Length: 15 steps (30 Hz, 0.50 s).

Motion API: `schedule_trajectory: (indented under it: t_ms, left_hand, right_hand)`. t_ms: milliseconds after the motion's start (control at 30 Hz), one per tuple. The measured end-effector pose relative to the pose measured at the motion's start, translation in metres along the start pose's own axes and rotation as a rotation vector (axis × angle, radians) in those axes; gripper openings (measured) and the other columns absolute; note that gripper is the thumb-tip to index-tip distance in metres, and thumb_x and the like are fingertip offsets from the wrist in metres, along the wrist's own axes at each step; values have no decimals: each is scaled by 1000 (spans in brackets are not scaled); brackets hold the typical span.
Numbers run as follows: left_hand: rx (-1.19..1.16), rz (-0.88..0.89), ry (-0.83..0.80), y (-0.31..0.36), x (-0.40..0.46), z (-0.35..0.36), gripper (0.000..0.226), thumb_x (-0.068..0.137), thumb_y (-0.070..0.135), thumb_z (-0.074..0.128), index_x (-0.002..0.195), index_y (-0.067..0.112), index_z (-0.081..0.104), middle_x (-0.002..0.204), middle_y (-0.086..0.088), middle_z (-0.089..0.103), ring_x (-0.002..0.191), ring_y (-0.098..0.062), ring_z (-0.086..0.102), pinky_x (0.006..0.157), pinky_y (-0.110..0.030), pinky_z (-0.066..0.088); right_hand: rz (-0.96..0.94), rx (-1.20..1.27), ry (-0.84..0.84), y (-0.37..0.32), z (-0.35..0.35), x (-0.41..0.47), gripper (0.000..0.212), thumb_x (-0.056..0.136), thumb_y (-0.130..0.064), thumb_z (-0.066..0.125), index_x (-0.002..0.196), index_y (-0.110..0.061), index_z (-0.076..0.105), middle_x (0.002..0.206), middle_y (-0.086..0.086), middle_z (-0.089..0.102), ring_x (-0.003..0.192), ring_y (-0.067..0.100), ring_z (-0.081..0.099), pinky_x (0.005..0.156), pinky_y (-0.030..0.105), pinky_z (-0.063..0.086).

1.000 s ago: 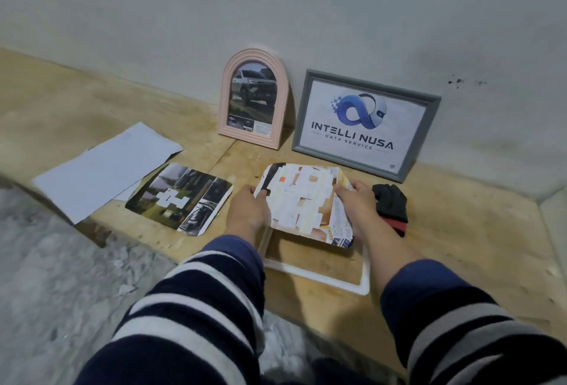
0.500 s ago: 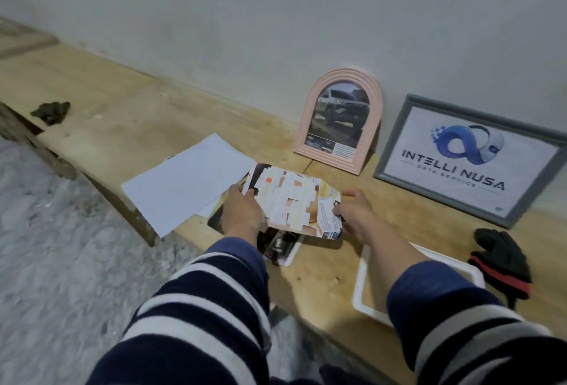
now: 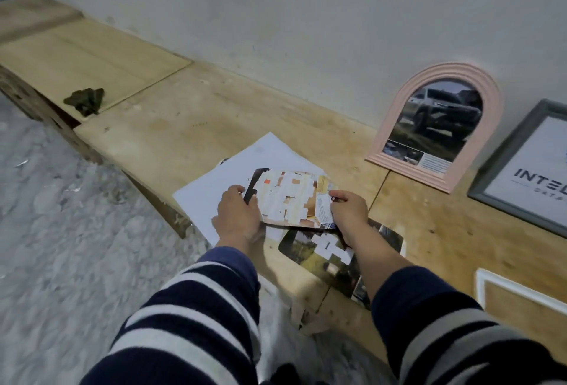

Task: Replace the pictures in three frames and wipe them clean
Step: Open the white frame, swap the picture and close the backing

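Here, picture point(image 3: 290, 197) between left hand point(image 3: 237, 216) and right hand point(image 3: 348, 209) fingers.

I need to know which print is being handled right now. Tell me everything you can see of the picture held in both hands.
The held picture is a glossy-looking paper print with rounded dark corners, its face mostly covered by pale and orange patches, with a small text block at its right side. It is held nearly flat, slightly tilted, above the white sheet and partly over another print on the wooden bench. The left hand grips its left edge; the right hand pinches its right edge.
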<state>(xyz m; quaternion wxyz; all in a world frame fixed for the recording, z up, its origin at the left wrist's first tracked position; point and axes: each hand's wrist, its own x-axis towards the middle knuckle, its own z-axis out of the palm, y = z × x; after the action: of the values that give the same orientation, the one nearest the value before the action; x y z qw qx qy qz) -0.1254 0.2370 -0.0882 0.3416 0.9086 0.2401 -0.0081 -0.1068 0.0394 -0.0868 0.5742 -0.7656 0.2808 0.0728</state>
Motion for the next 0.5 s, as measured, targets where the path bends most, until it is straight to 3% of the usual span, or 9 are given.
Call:
schedule_trajectory:
  t_ms: [67, 133, 200, 300, 367, 433, 500]
  left_hand:
    - [176, 116, 44, -4, 7, -2, 40, 96, 33, 46, 133, 20, 44, 138, -3, 43, 125, -26, 41, 102, -44, 31]
    - [307, 248, 35, -3, 11, -3, 45, 95, 37, 45, 138, 23, 40, 151, -3, 28, 136, -26, 28, 110, -47, 21]
    - [416, 308, -1, 0, 14, 0, 48, 96, 42, 40, 142, 29, 35, 160, -3, 6, 146, -25, 7, 115, -56, 3]
    - [548, 349, -23, 4, 20, 2, 51, 97, 50, 30, 146, 35, 31, 161, -1, -15, 146, -27, -20, 109, -64, -13]
    - [623, 387, -61, 9, 21, 4, 50, 97, 53, 27, 144, 38, 36, 162, 0, -10, 146, -27, -21, 106, -66, -17]
    - [641, 393, -162, 12, 21, 8, 49, 97, 54, 26, 141, 37, 40, 162, 1, 4, 148, -24, -11, 105, -67, -17]
    - [605, 343, -256, 13, 20, 15, 48, 96, 50, 29, 140, 35, 38, 160, 2, 14, 148, -22, 1, 108, -69, -10]
  right_hand:
    - [-7, -16, 8, -8, 13, 3, 45, 91, 9, 39, 121, -12, 65, 125, 7, 61, 73, 20, 57, 44, 21, 39]
    - [-6, -17, 21, -14, 25, 6, 45, 92, 6, 38, 125, -11, 63, 127, 5, 59, 91, 25, 61, 52, 25, 50]
    - [-24, -35, 17, -18, 34, 8, 47, 91, 6, 38, 130, -10, 59, 133, 4, 57, 109, 27, 60, 72, 31, 56]
    - [-41, -57, -13, -21, 49, 12, 50, 90, 7, 38, 134, -10, 55, 139, 8, 54, 119, 28, 56, 95, 39, 51]
    - [-43, -62, -47, -22, 51, 12, 51, 91, 5, 39, 138, -10, 52, 140, 9, 52, 114, 27, 58, 87, 36, 53]
    - [-23, -45, -122, -23, 50, 12, 52, 92, 3, 36, 141, -13, 48, 136, 9, 53, 88, 22, 62, 65, 31, 51]
    - [-40, -78, -175, -23, 46, 10, 50, 95, 0, 32, 140, -15, 48, 126, 10, 56, 68, 15, 53, 52, 25, 44]
